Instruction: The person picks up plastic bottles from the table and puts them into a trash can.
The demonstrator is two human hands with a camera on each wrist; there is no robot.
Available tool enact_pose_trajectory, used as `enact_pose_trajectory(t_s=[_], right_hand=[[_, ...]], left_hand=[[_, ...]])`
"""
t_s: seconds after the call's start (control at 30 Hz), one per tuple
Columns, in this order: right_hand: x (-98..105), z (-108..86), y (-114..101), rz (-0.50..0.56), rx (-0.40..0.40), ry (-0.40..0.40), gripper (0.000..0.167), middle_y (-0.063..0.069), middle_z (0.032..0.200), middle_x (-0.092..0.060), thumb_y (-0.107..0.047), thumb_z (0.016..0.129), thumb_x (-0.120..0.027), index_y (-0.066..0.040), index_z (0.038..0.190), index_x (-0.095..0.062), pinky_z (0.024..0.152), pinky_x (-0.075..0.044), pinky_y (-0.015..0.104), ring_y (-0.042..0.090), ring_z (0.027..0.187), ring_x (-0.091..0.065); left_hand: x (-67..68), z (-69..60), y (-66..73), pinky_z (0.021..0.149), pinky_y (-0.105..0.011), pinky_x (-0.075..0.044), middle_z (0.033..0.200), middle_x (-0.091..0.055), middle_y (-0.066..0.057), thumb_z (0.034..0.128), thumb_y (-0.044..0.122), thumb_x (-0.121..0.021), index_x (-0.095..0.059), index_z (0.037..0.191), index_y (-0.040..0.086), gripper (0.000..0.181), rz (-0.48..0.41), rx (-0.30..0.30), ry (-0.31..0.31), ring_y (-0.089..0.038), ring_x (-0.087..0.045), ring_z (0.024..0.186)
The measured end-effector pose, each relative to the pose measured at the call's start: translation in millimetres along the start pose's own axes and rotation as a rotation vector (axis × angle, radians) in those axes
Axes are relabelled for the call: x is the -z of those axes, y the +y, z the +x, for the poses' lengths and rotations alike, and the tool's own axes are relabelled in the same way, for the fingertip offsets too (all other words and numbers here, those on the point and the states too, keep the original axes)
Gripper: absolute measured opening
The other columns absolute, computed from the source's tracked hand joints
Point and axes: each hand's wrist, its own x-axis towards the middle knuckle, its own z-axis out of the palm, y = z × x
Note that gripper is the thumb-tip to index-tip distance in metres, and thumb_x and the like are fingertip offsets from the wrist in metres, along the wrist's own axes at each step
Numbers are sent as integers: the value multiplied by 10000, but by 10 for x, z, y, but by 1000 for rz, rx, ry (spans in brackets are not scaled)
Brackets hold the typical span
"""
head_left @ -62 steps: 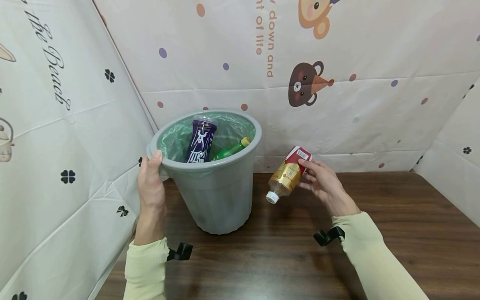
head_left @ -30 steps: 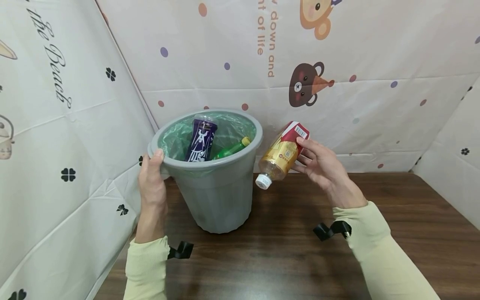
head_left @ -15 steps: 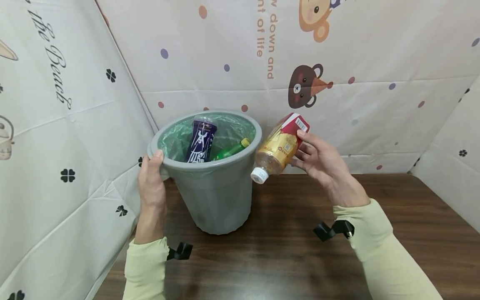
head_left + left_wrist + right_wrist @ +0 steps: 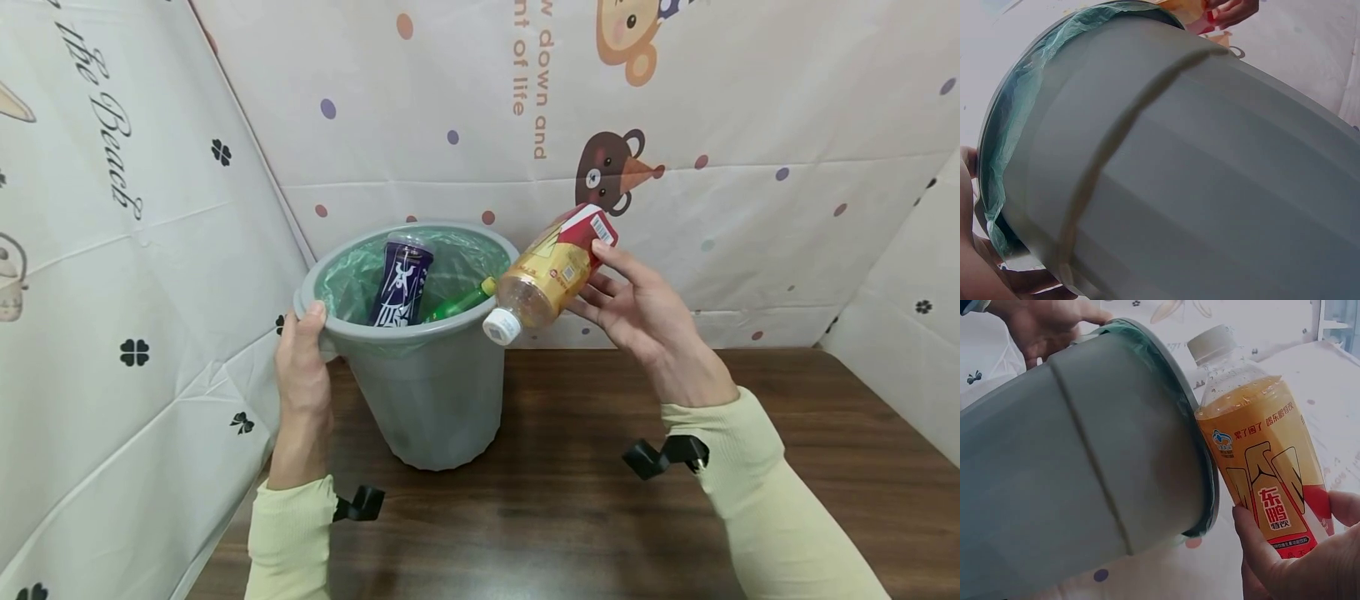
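Note:
My right hand [image 4: 637, 321] grips a plastic drink bottle [image 4: 558, 262] by its red base end. The bottle has a gold and red label and tilts with its white cap [image 4: 502, 326] down to the left. In the head view the cap overlaps the right rim of a grey trash bin [image 4: 427, 392]. Curled over the bin's left rim, my left hand [image 4: 302, 375] holds it with the thumb on top. A green plastic liner [image 4: 345, 287] lines the bin. Inside lie a dark purple bottle [image 4: 402, 283] and a green bottle [image 4: 461, 302] with a yellow cap.
The bin stands on a dark brown wooden table [image 4: 570, 508]. White printed cloth [image 4: 750, 250] hangs behind the table and along both sides. A black strap [image 4: 667, 456] hangs from my right wrist, and another strap [image 4: 360, 503] from my left.
My right hand has lifted the drink bottle up and to the left, from beside the bin to its right rim. The left hand and the bin have stayed in place.

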Motion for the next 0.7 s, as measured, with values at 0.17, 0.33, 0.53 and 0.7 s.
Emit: enact_pose_trajectory(t_s=[0.17, 0.33, 0.53, 0.7], right_hand=[[-59, 20, 9, 34, 19, -2, 845, 99, 1534, -388, -209, 944, -835, -226, 1585, -284, 1126, -435, 468, 261, 1398, -387], [-94, 42, 23, 56, 37, -3, 823, 105, 1520, -404, -202, 937, -842, -204, 1574, -320, 1102, -456, 469, 263, 1391, -403], [-156, 72, 40, 62, 51, -14, 785, 113, 1521, -417, -194, 951, -825, -159, 1578, -355, 1088, -467, 468, 269, 1392, -425], [-213, 139, 80, 44, 64, -26, 726, 122, 1508, -431, -185, 979, -787, -116, 1577, -381, 1077, -475, 473, 281, 1387, -440]], left_hand=[[0, -1, 2, 1201, -288, -250, 1605, -476, -85, 1035, 367, -576, -466, 1598, 92, 637, 4, 5, 1, -191, -406, 1442], [1, -4, -3, 1202, -292, -251, 1603, -478, -86, 1036, 363, -575, -465, 1599, 96, 633, 0, 0, -7, -194, -409, 1442], [-2, 0, -14, 1203, -282, -249, 1608, -473, -95, 1039, 349, -569, -458, 1601, 81, 632, -8, -7, -10, -193, -404, 1449], [-7, 8, -13, 1207, -274, -244, 1621, -463, -92, 1041, 346, -566, -447, 1607, 77, 638, -10, -13, -12, -188, -396, 1462]])
